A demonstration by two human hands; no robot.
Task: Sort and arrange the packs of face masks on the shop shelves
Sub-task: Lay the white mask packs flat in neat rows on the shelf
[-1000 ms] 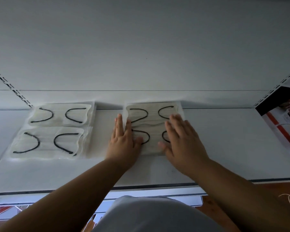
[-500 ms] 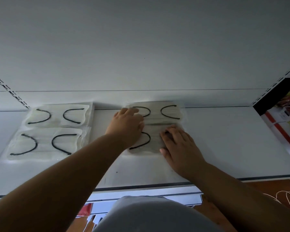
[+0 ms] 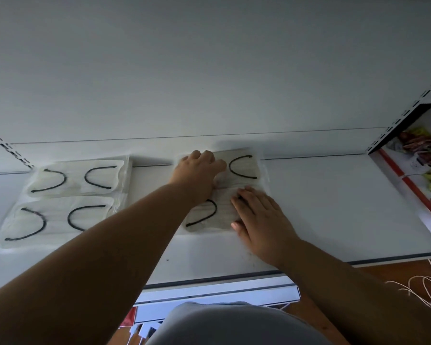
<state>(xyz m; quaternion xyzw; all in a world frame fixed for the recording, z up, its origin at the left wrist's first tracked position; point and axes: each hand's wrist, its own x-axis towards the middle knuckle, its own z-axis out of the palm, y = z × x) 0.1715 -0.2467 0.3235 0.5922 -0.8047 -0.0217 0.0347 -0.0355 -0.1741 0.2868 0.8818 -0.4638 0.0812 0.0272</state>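
Note:
Two clear packs of beige face masks with black ear loops lie in the middle of the white shelf [image 3: 334,207], one behind the other. My left hand [image 3: 197,173] reaches over to the far pack [image 3: 244,168], fingers curled over its back left edge. My right hand [image 3: 261,220] lies flat on the right side of the near pack [image 3: 209,215] and hides one ear loop. To the left sit two more stacks of the same packs, a far stack [image 3: 77,178] and a near stack [image 3: 57,220], both untouched.
The white back panel [image 3: 209,70] rises just behind the packs. A neighbouring bay at the right holds colourful packets [image 3: 423,145]. Below the shelf's front edge [image 3: 209,277] are a lower shelf, brown floor and loose pale string [image 3: 423,287].
My left hand has slid from the near pack's left side up to the far pack's back edge. My right hand has shifted slightly down and right. The pair of packs now sits closer to the back panel.

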